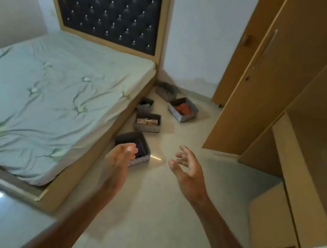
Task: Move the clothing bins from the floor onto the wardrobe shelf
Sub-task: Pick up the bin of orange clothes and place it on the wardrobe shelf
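Head view, the only one supplied: both arms reach forward and down over a pale, glossy floor [166,210]. The left hand [123,156] is empty, fingers loosely spread, blurred, and overlaps the nearest bin [141,152] in the picture; contact cannot be confirmed. The right hand [188,170] is likewise empty, fingers curled apart, at about 3 o'clock of that bin and clear of it. Five bins lie on the floor along the bed frame [78,166], running from the nearest toward 12 o'clock: a second bin [146,128] with beige folded cloth, a third dark bin [146,104], a fourth bin [182,116] with orange cloth out toward 1 o'clock, and a fifth bin [166,92] by the wall. None is on the wardrobe [317,131], which stands open at 3 o'clock; its shelf interior is largely hidden. Judged risks: the bins look soft-sided, grey patterned fabric, rectangular and open-topped, so a one-sided grip may buckle a wall and spill the folded contents; the polished floor may let a bin slide away from a push; the open door [258,74] may obstruct the carry. Wardrobe and bed frame are smooth tan laminate.
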`<action>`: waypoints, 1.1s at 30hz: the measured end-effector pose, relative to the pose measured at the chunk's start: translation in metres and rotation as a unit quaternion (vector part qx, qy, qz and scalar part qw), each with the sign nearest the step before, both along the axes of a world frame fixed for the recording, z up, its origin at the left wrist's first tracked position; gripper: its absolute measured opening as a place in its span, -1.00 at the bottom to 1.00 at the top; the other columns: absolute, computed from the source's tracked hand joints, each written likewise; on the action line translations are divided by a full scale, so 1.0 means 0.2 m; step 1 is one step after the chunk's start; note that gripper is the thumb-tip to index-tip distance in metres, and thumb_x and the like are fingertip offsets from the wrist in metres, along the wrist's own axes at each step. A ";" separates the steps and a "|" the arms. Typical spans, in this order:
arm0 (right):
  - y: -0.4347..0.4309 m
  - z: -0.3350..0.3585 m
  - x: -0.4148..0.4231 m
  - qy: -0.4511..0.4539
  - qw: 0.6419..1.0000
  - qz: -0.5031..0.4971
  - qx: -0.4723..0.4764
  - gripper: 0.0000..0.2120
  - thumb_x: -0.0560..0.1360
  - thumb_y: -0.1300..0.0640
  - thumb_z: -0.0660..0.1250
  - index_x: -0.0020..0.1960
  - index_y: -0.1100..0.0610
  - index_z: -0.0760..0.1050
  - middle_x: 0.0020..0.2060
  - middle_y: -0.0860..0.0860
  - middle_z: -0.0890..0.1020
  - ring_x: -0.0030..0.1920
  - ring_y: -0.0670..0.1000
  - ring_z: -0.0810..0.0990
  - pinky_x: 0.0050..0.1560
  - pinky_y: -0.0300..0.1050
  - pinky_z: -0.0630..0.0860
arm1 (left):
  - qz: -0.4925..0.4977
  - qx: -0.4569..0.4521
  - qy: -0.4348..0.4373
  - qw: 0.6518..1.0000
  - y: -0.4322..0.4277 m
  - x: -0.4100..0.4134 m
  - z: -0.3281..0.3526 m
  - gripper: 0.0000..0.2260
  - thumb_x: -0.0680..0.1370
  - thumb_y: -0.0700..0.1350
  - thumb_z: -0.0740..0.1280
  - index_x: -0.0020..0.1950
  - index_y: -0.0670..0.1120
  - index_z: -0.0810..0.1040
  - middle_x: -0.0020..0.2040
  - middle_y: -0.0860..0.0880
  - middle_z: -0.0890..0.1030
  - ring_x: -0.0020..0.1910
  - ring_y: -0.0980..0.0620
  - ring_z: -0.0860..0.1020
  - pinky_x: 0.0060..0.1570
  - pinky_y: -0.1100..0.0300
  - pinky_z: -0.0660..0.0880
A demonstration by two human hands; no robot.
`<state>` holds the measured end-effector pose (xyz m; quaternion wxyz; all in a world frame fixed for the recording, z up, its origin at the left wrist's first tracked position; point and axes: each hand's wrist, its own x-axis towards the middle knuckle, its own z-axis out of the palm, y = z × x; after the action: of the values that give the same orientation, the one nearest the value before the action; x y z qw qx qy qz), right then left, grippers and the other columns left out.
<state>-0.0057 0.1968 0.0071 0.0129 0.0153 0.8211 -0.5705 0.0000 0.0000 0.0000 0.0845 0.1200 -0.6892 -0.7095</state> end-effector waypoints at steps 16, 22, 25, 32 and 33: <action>-0.09 -0.22 -1.34 -0.078 0.997 -0.002 -0.006 -0.33 0.39 -0.17 0.30 0.46 -0.08 0.28 0.33 -0.07 0.48 0.23 -0.10 0.49 0.01 -0.42 0.41 | -0.056 -0.067 -0.056 0.995 -0.04 -1.33 -0.21 -0.86 0.63 -0.09 0.23 0.06 0.04 0.57 0.02 -0.04 0.65 0.02 0.02 0.61 -0.06 0.33 0.51; 0.06 -0.27 -1.92 -0.087 0.996 -0.033 -0.011 -0.36 0.40 -0.16 0.30 0.45 -0.09 0.30 0.29 -0.09 0.50 0.19 -0.15 0.51 -0.04 -0.45 0.39 | -0.099 -0.085 -0.070 0.989 0.07 -1.98 -0.29 -0.84 0.63 -0.05 0.22 0.10 0.04 0.58 0.02 0.03 0.66 0.04 0.06 0.61 -0.05 0.33 0.45; 0.15 -0.33 -2.26 -0.095 0.995 -0.029 -0.010 -0.39 0.43 -0.11 0.34 0.45 -0.08 0.30 0.28 -0.09 0.51 0.21 -0.15 0.50 0.00 -0.40 0.42 | -0.103 -0.071 -0.079 0.989 0.15 -2.32 -0.33 -0.78 0.59 0.03 0.24 0.16 0.01 0.57 0.05 0.01 0.65 0.06 0.06 0.60 0.08 0.16 0.51; 0.39 -0.36 -3.11 -0.110 0.993 0.019 0.026 -0.47 0.51 0.00 0.36 0.44 -0.07 0.29 0.24 -0.08 0.51 0.19 -0.15 0.48 -0.02 -0.43 0.40 | -0.093 -0.047 -0.104 0.989 0.40 -3.10 -0.36 -0.85 0.62 -0.02 0.22 0.12 0.08 0.56 0.10 0.01 0.63 0.06 0.09 0.59 0.06 0.16 0.51; 0.43 -0.36 -3.24 -0.111 0.993 0.027 0.032 -0.47 0.51 -0.01 0.36 0.44 -0.08 0.29 0.23 -0.09 0.51 0.17 -0.17 0.48 -0.03 -0.44 0.40 | -0.092 -0.050 -0.101 0.989 0.43 -3.22 -0.35 -0.84 0.63 -0.05 0.21 0.11 0.07 0.56 0.10 0.00 0.63 0.06 0.09 0.59 0.07 0.15 0.51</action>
<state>-0.6534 0.2819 -0.0644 0.1185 0.0570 0.8326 -0.5381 -0.6433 0.0862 -0.0706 -0.0455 0.1224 -0.7370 -0.6632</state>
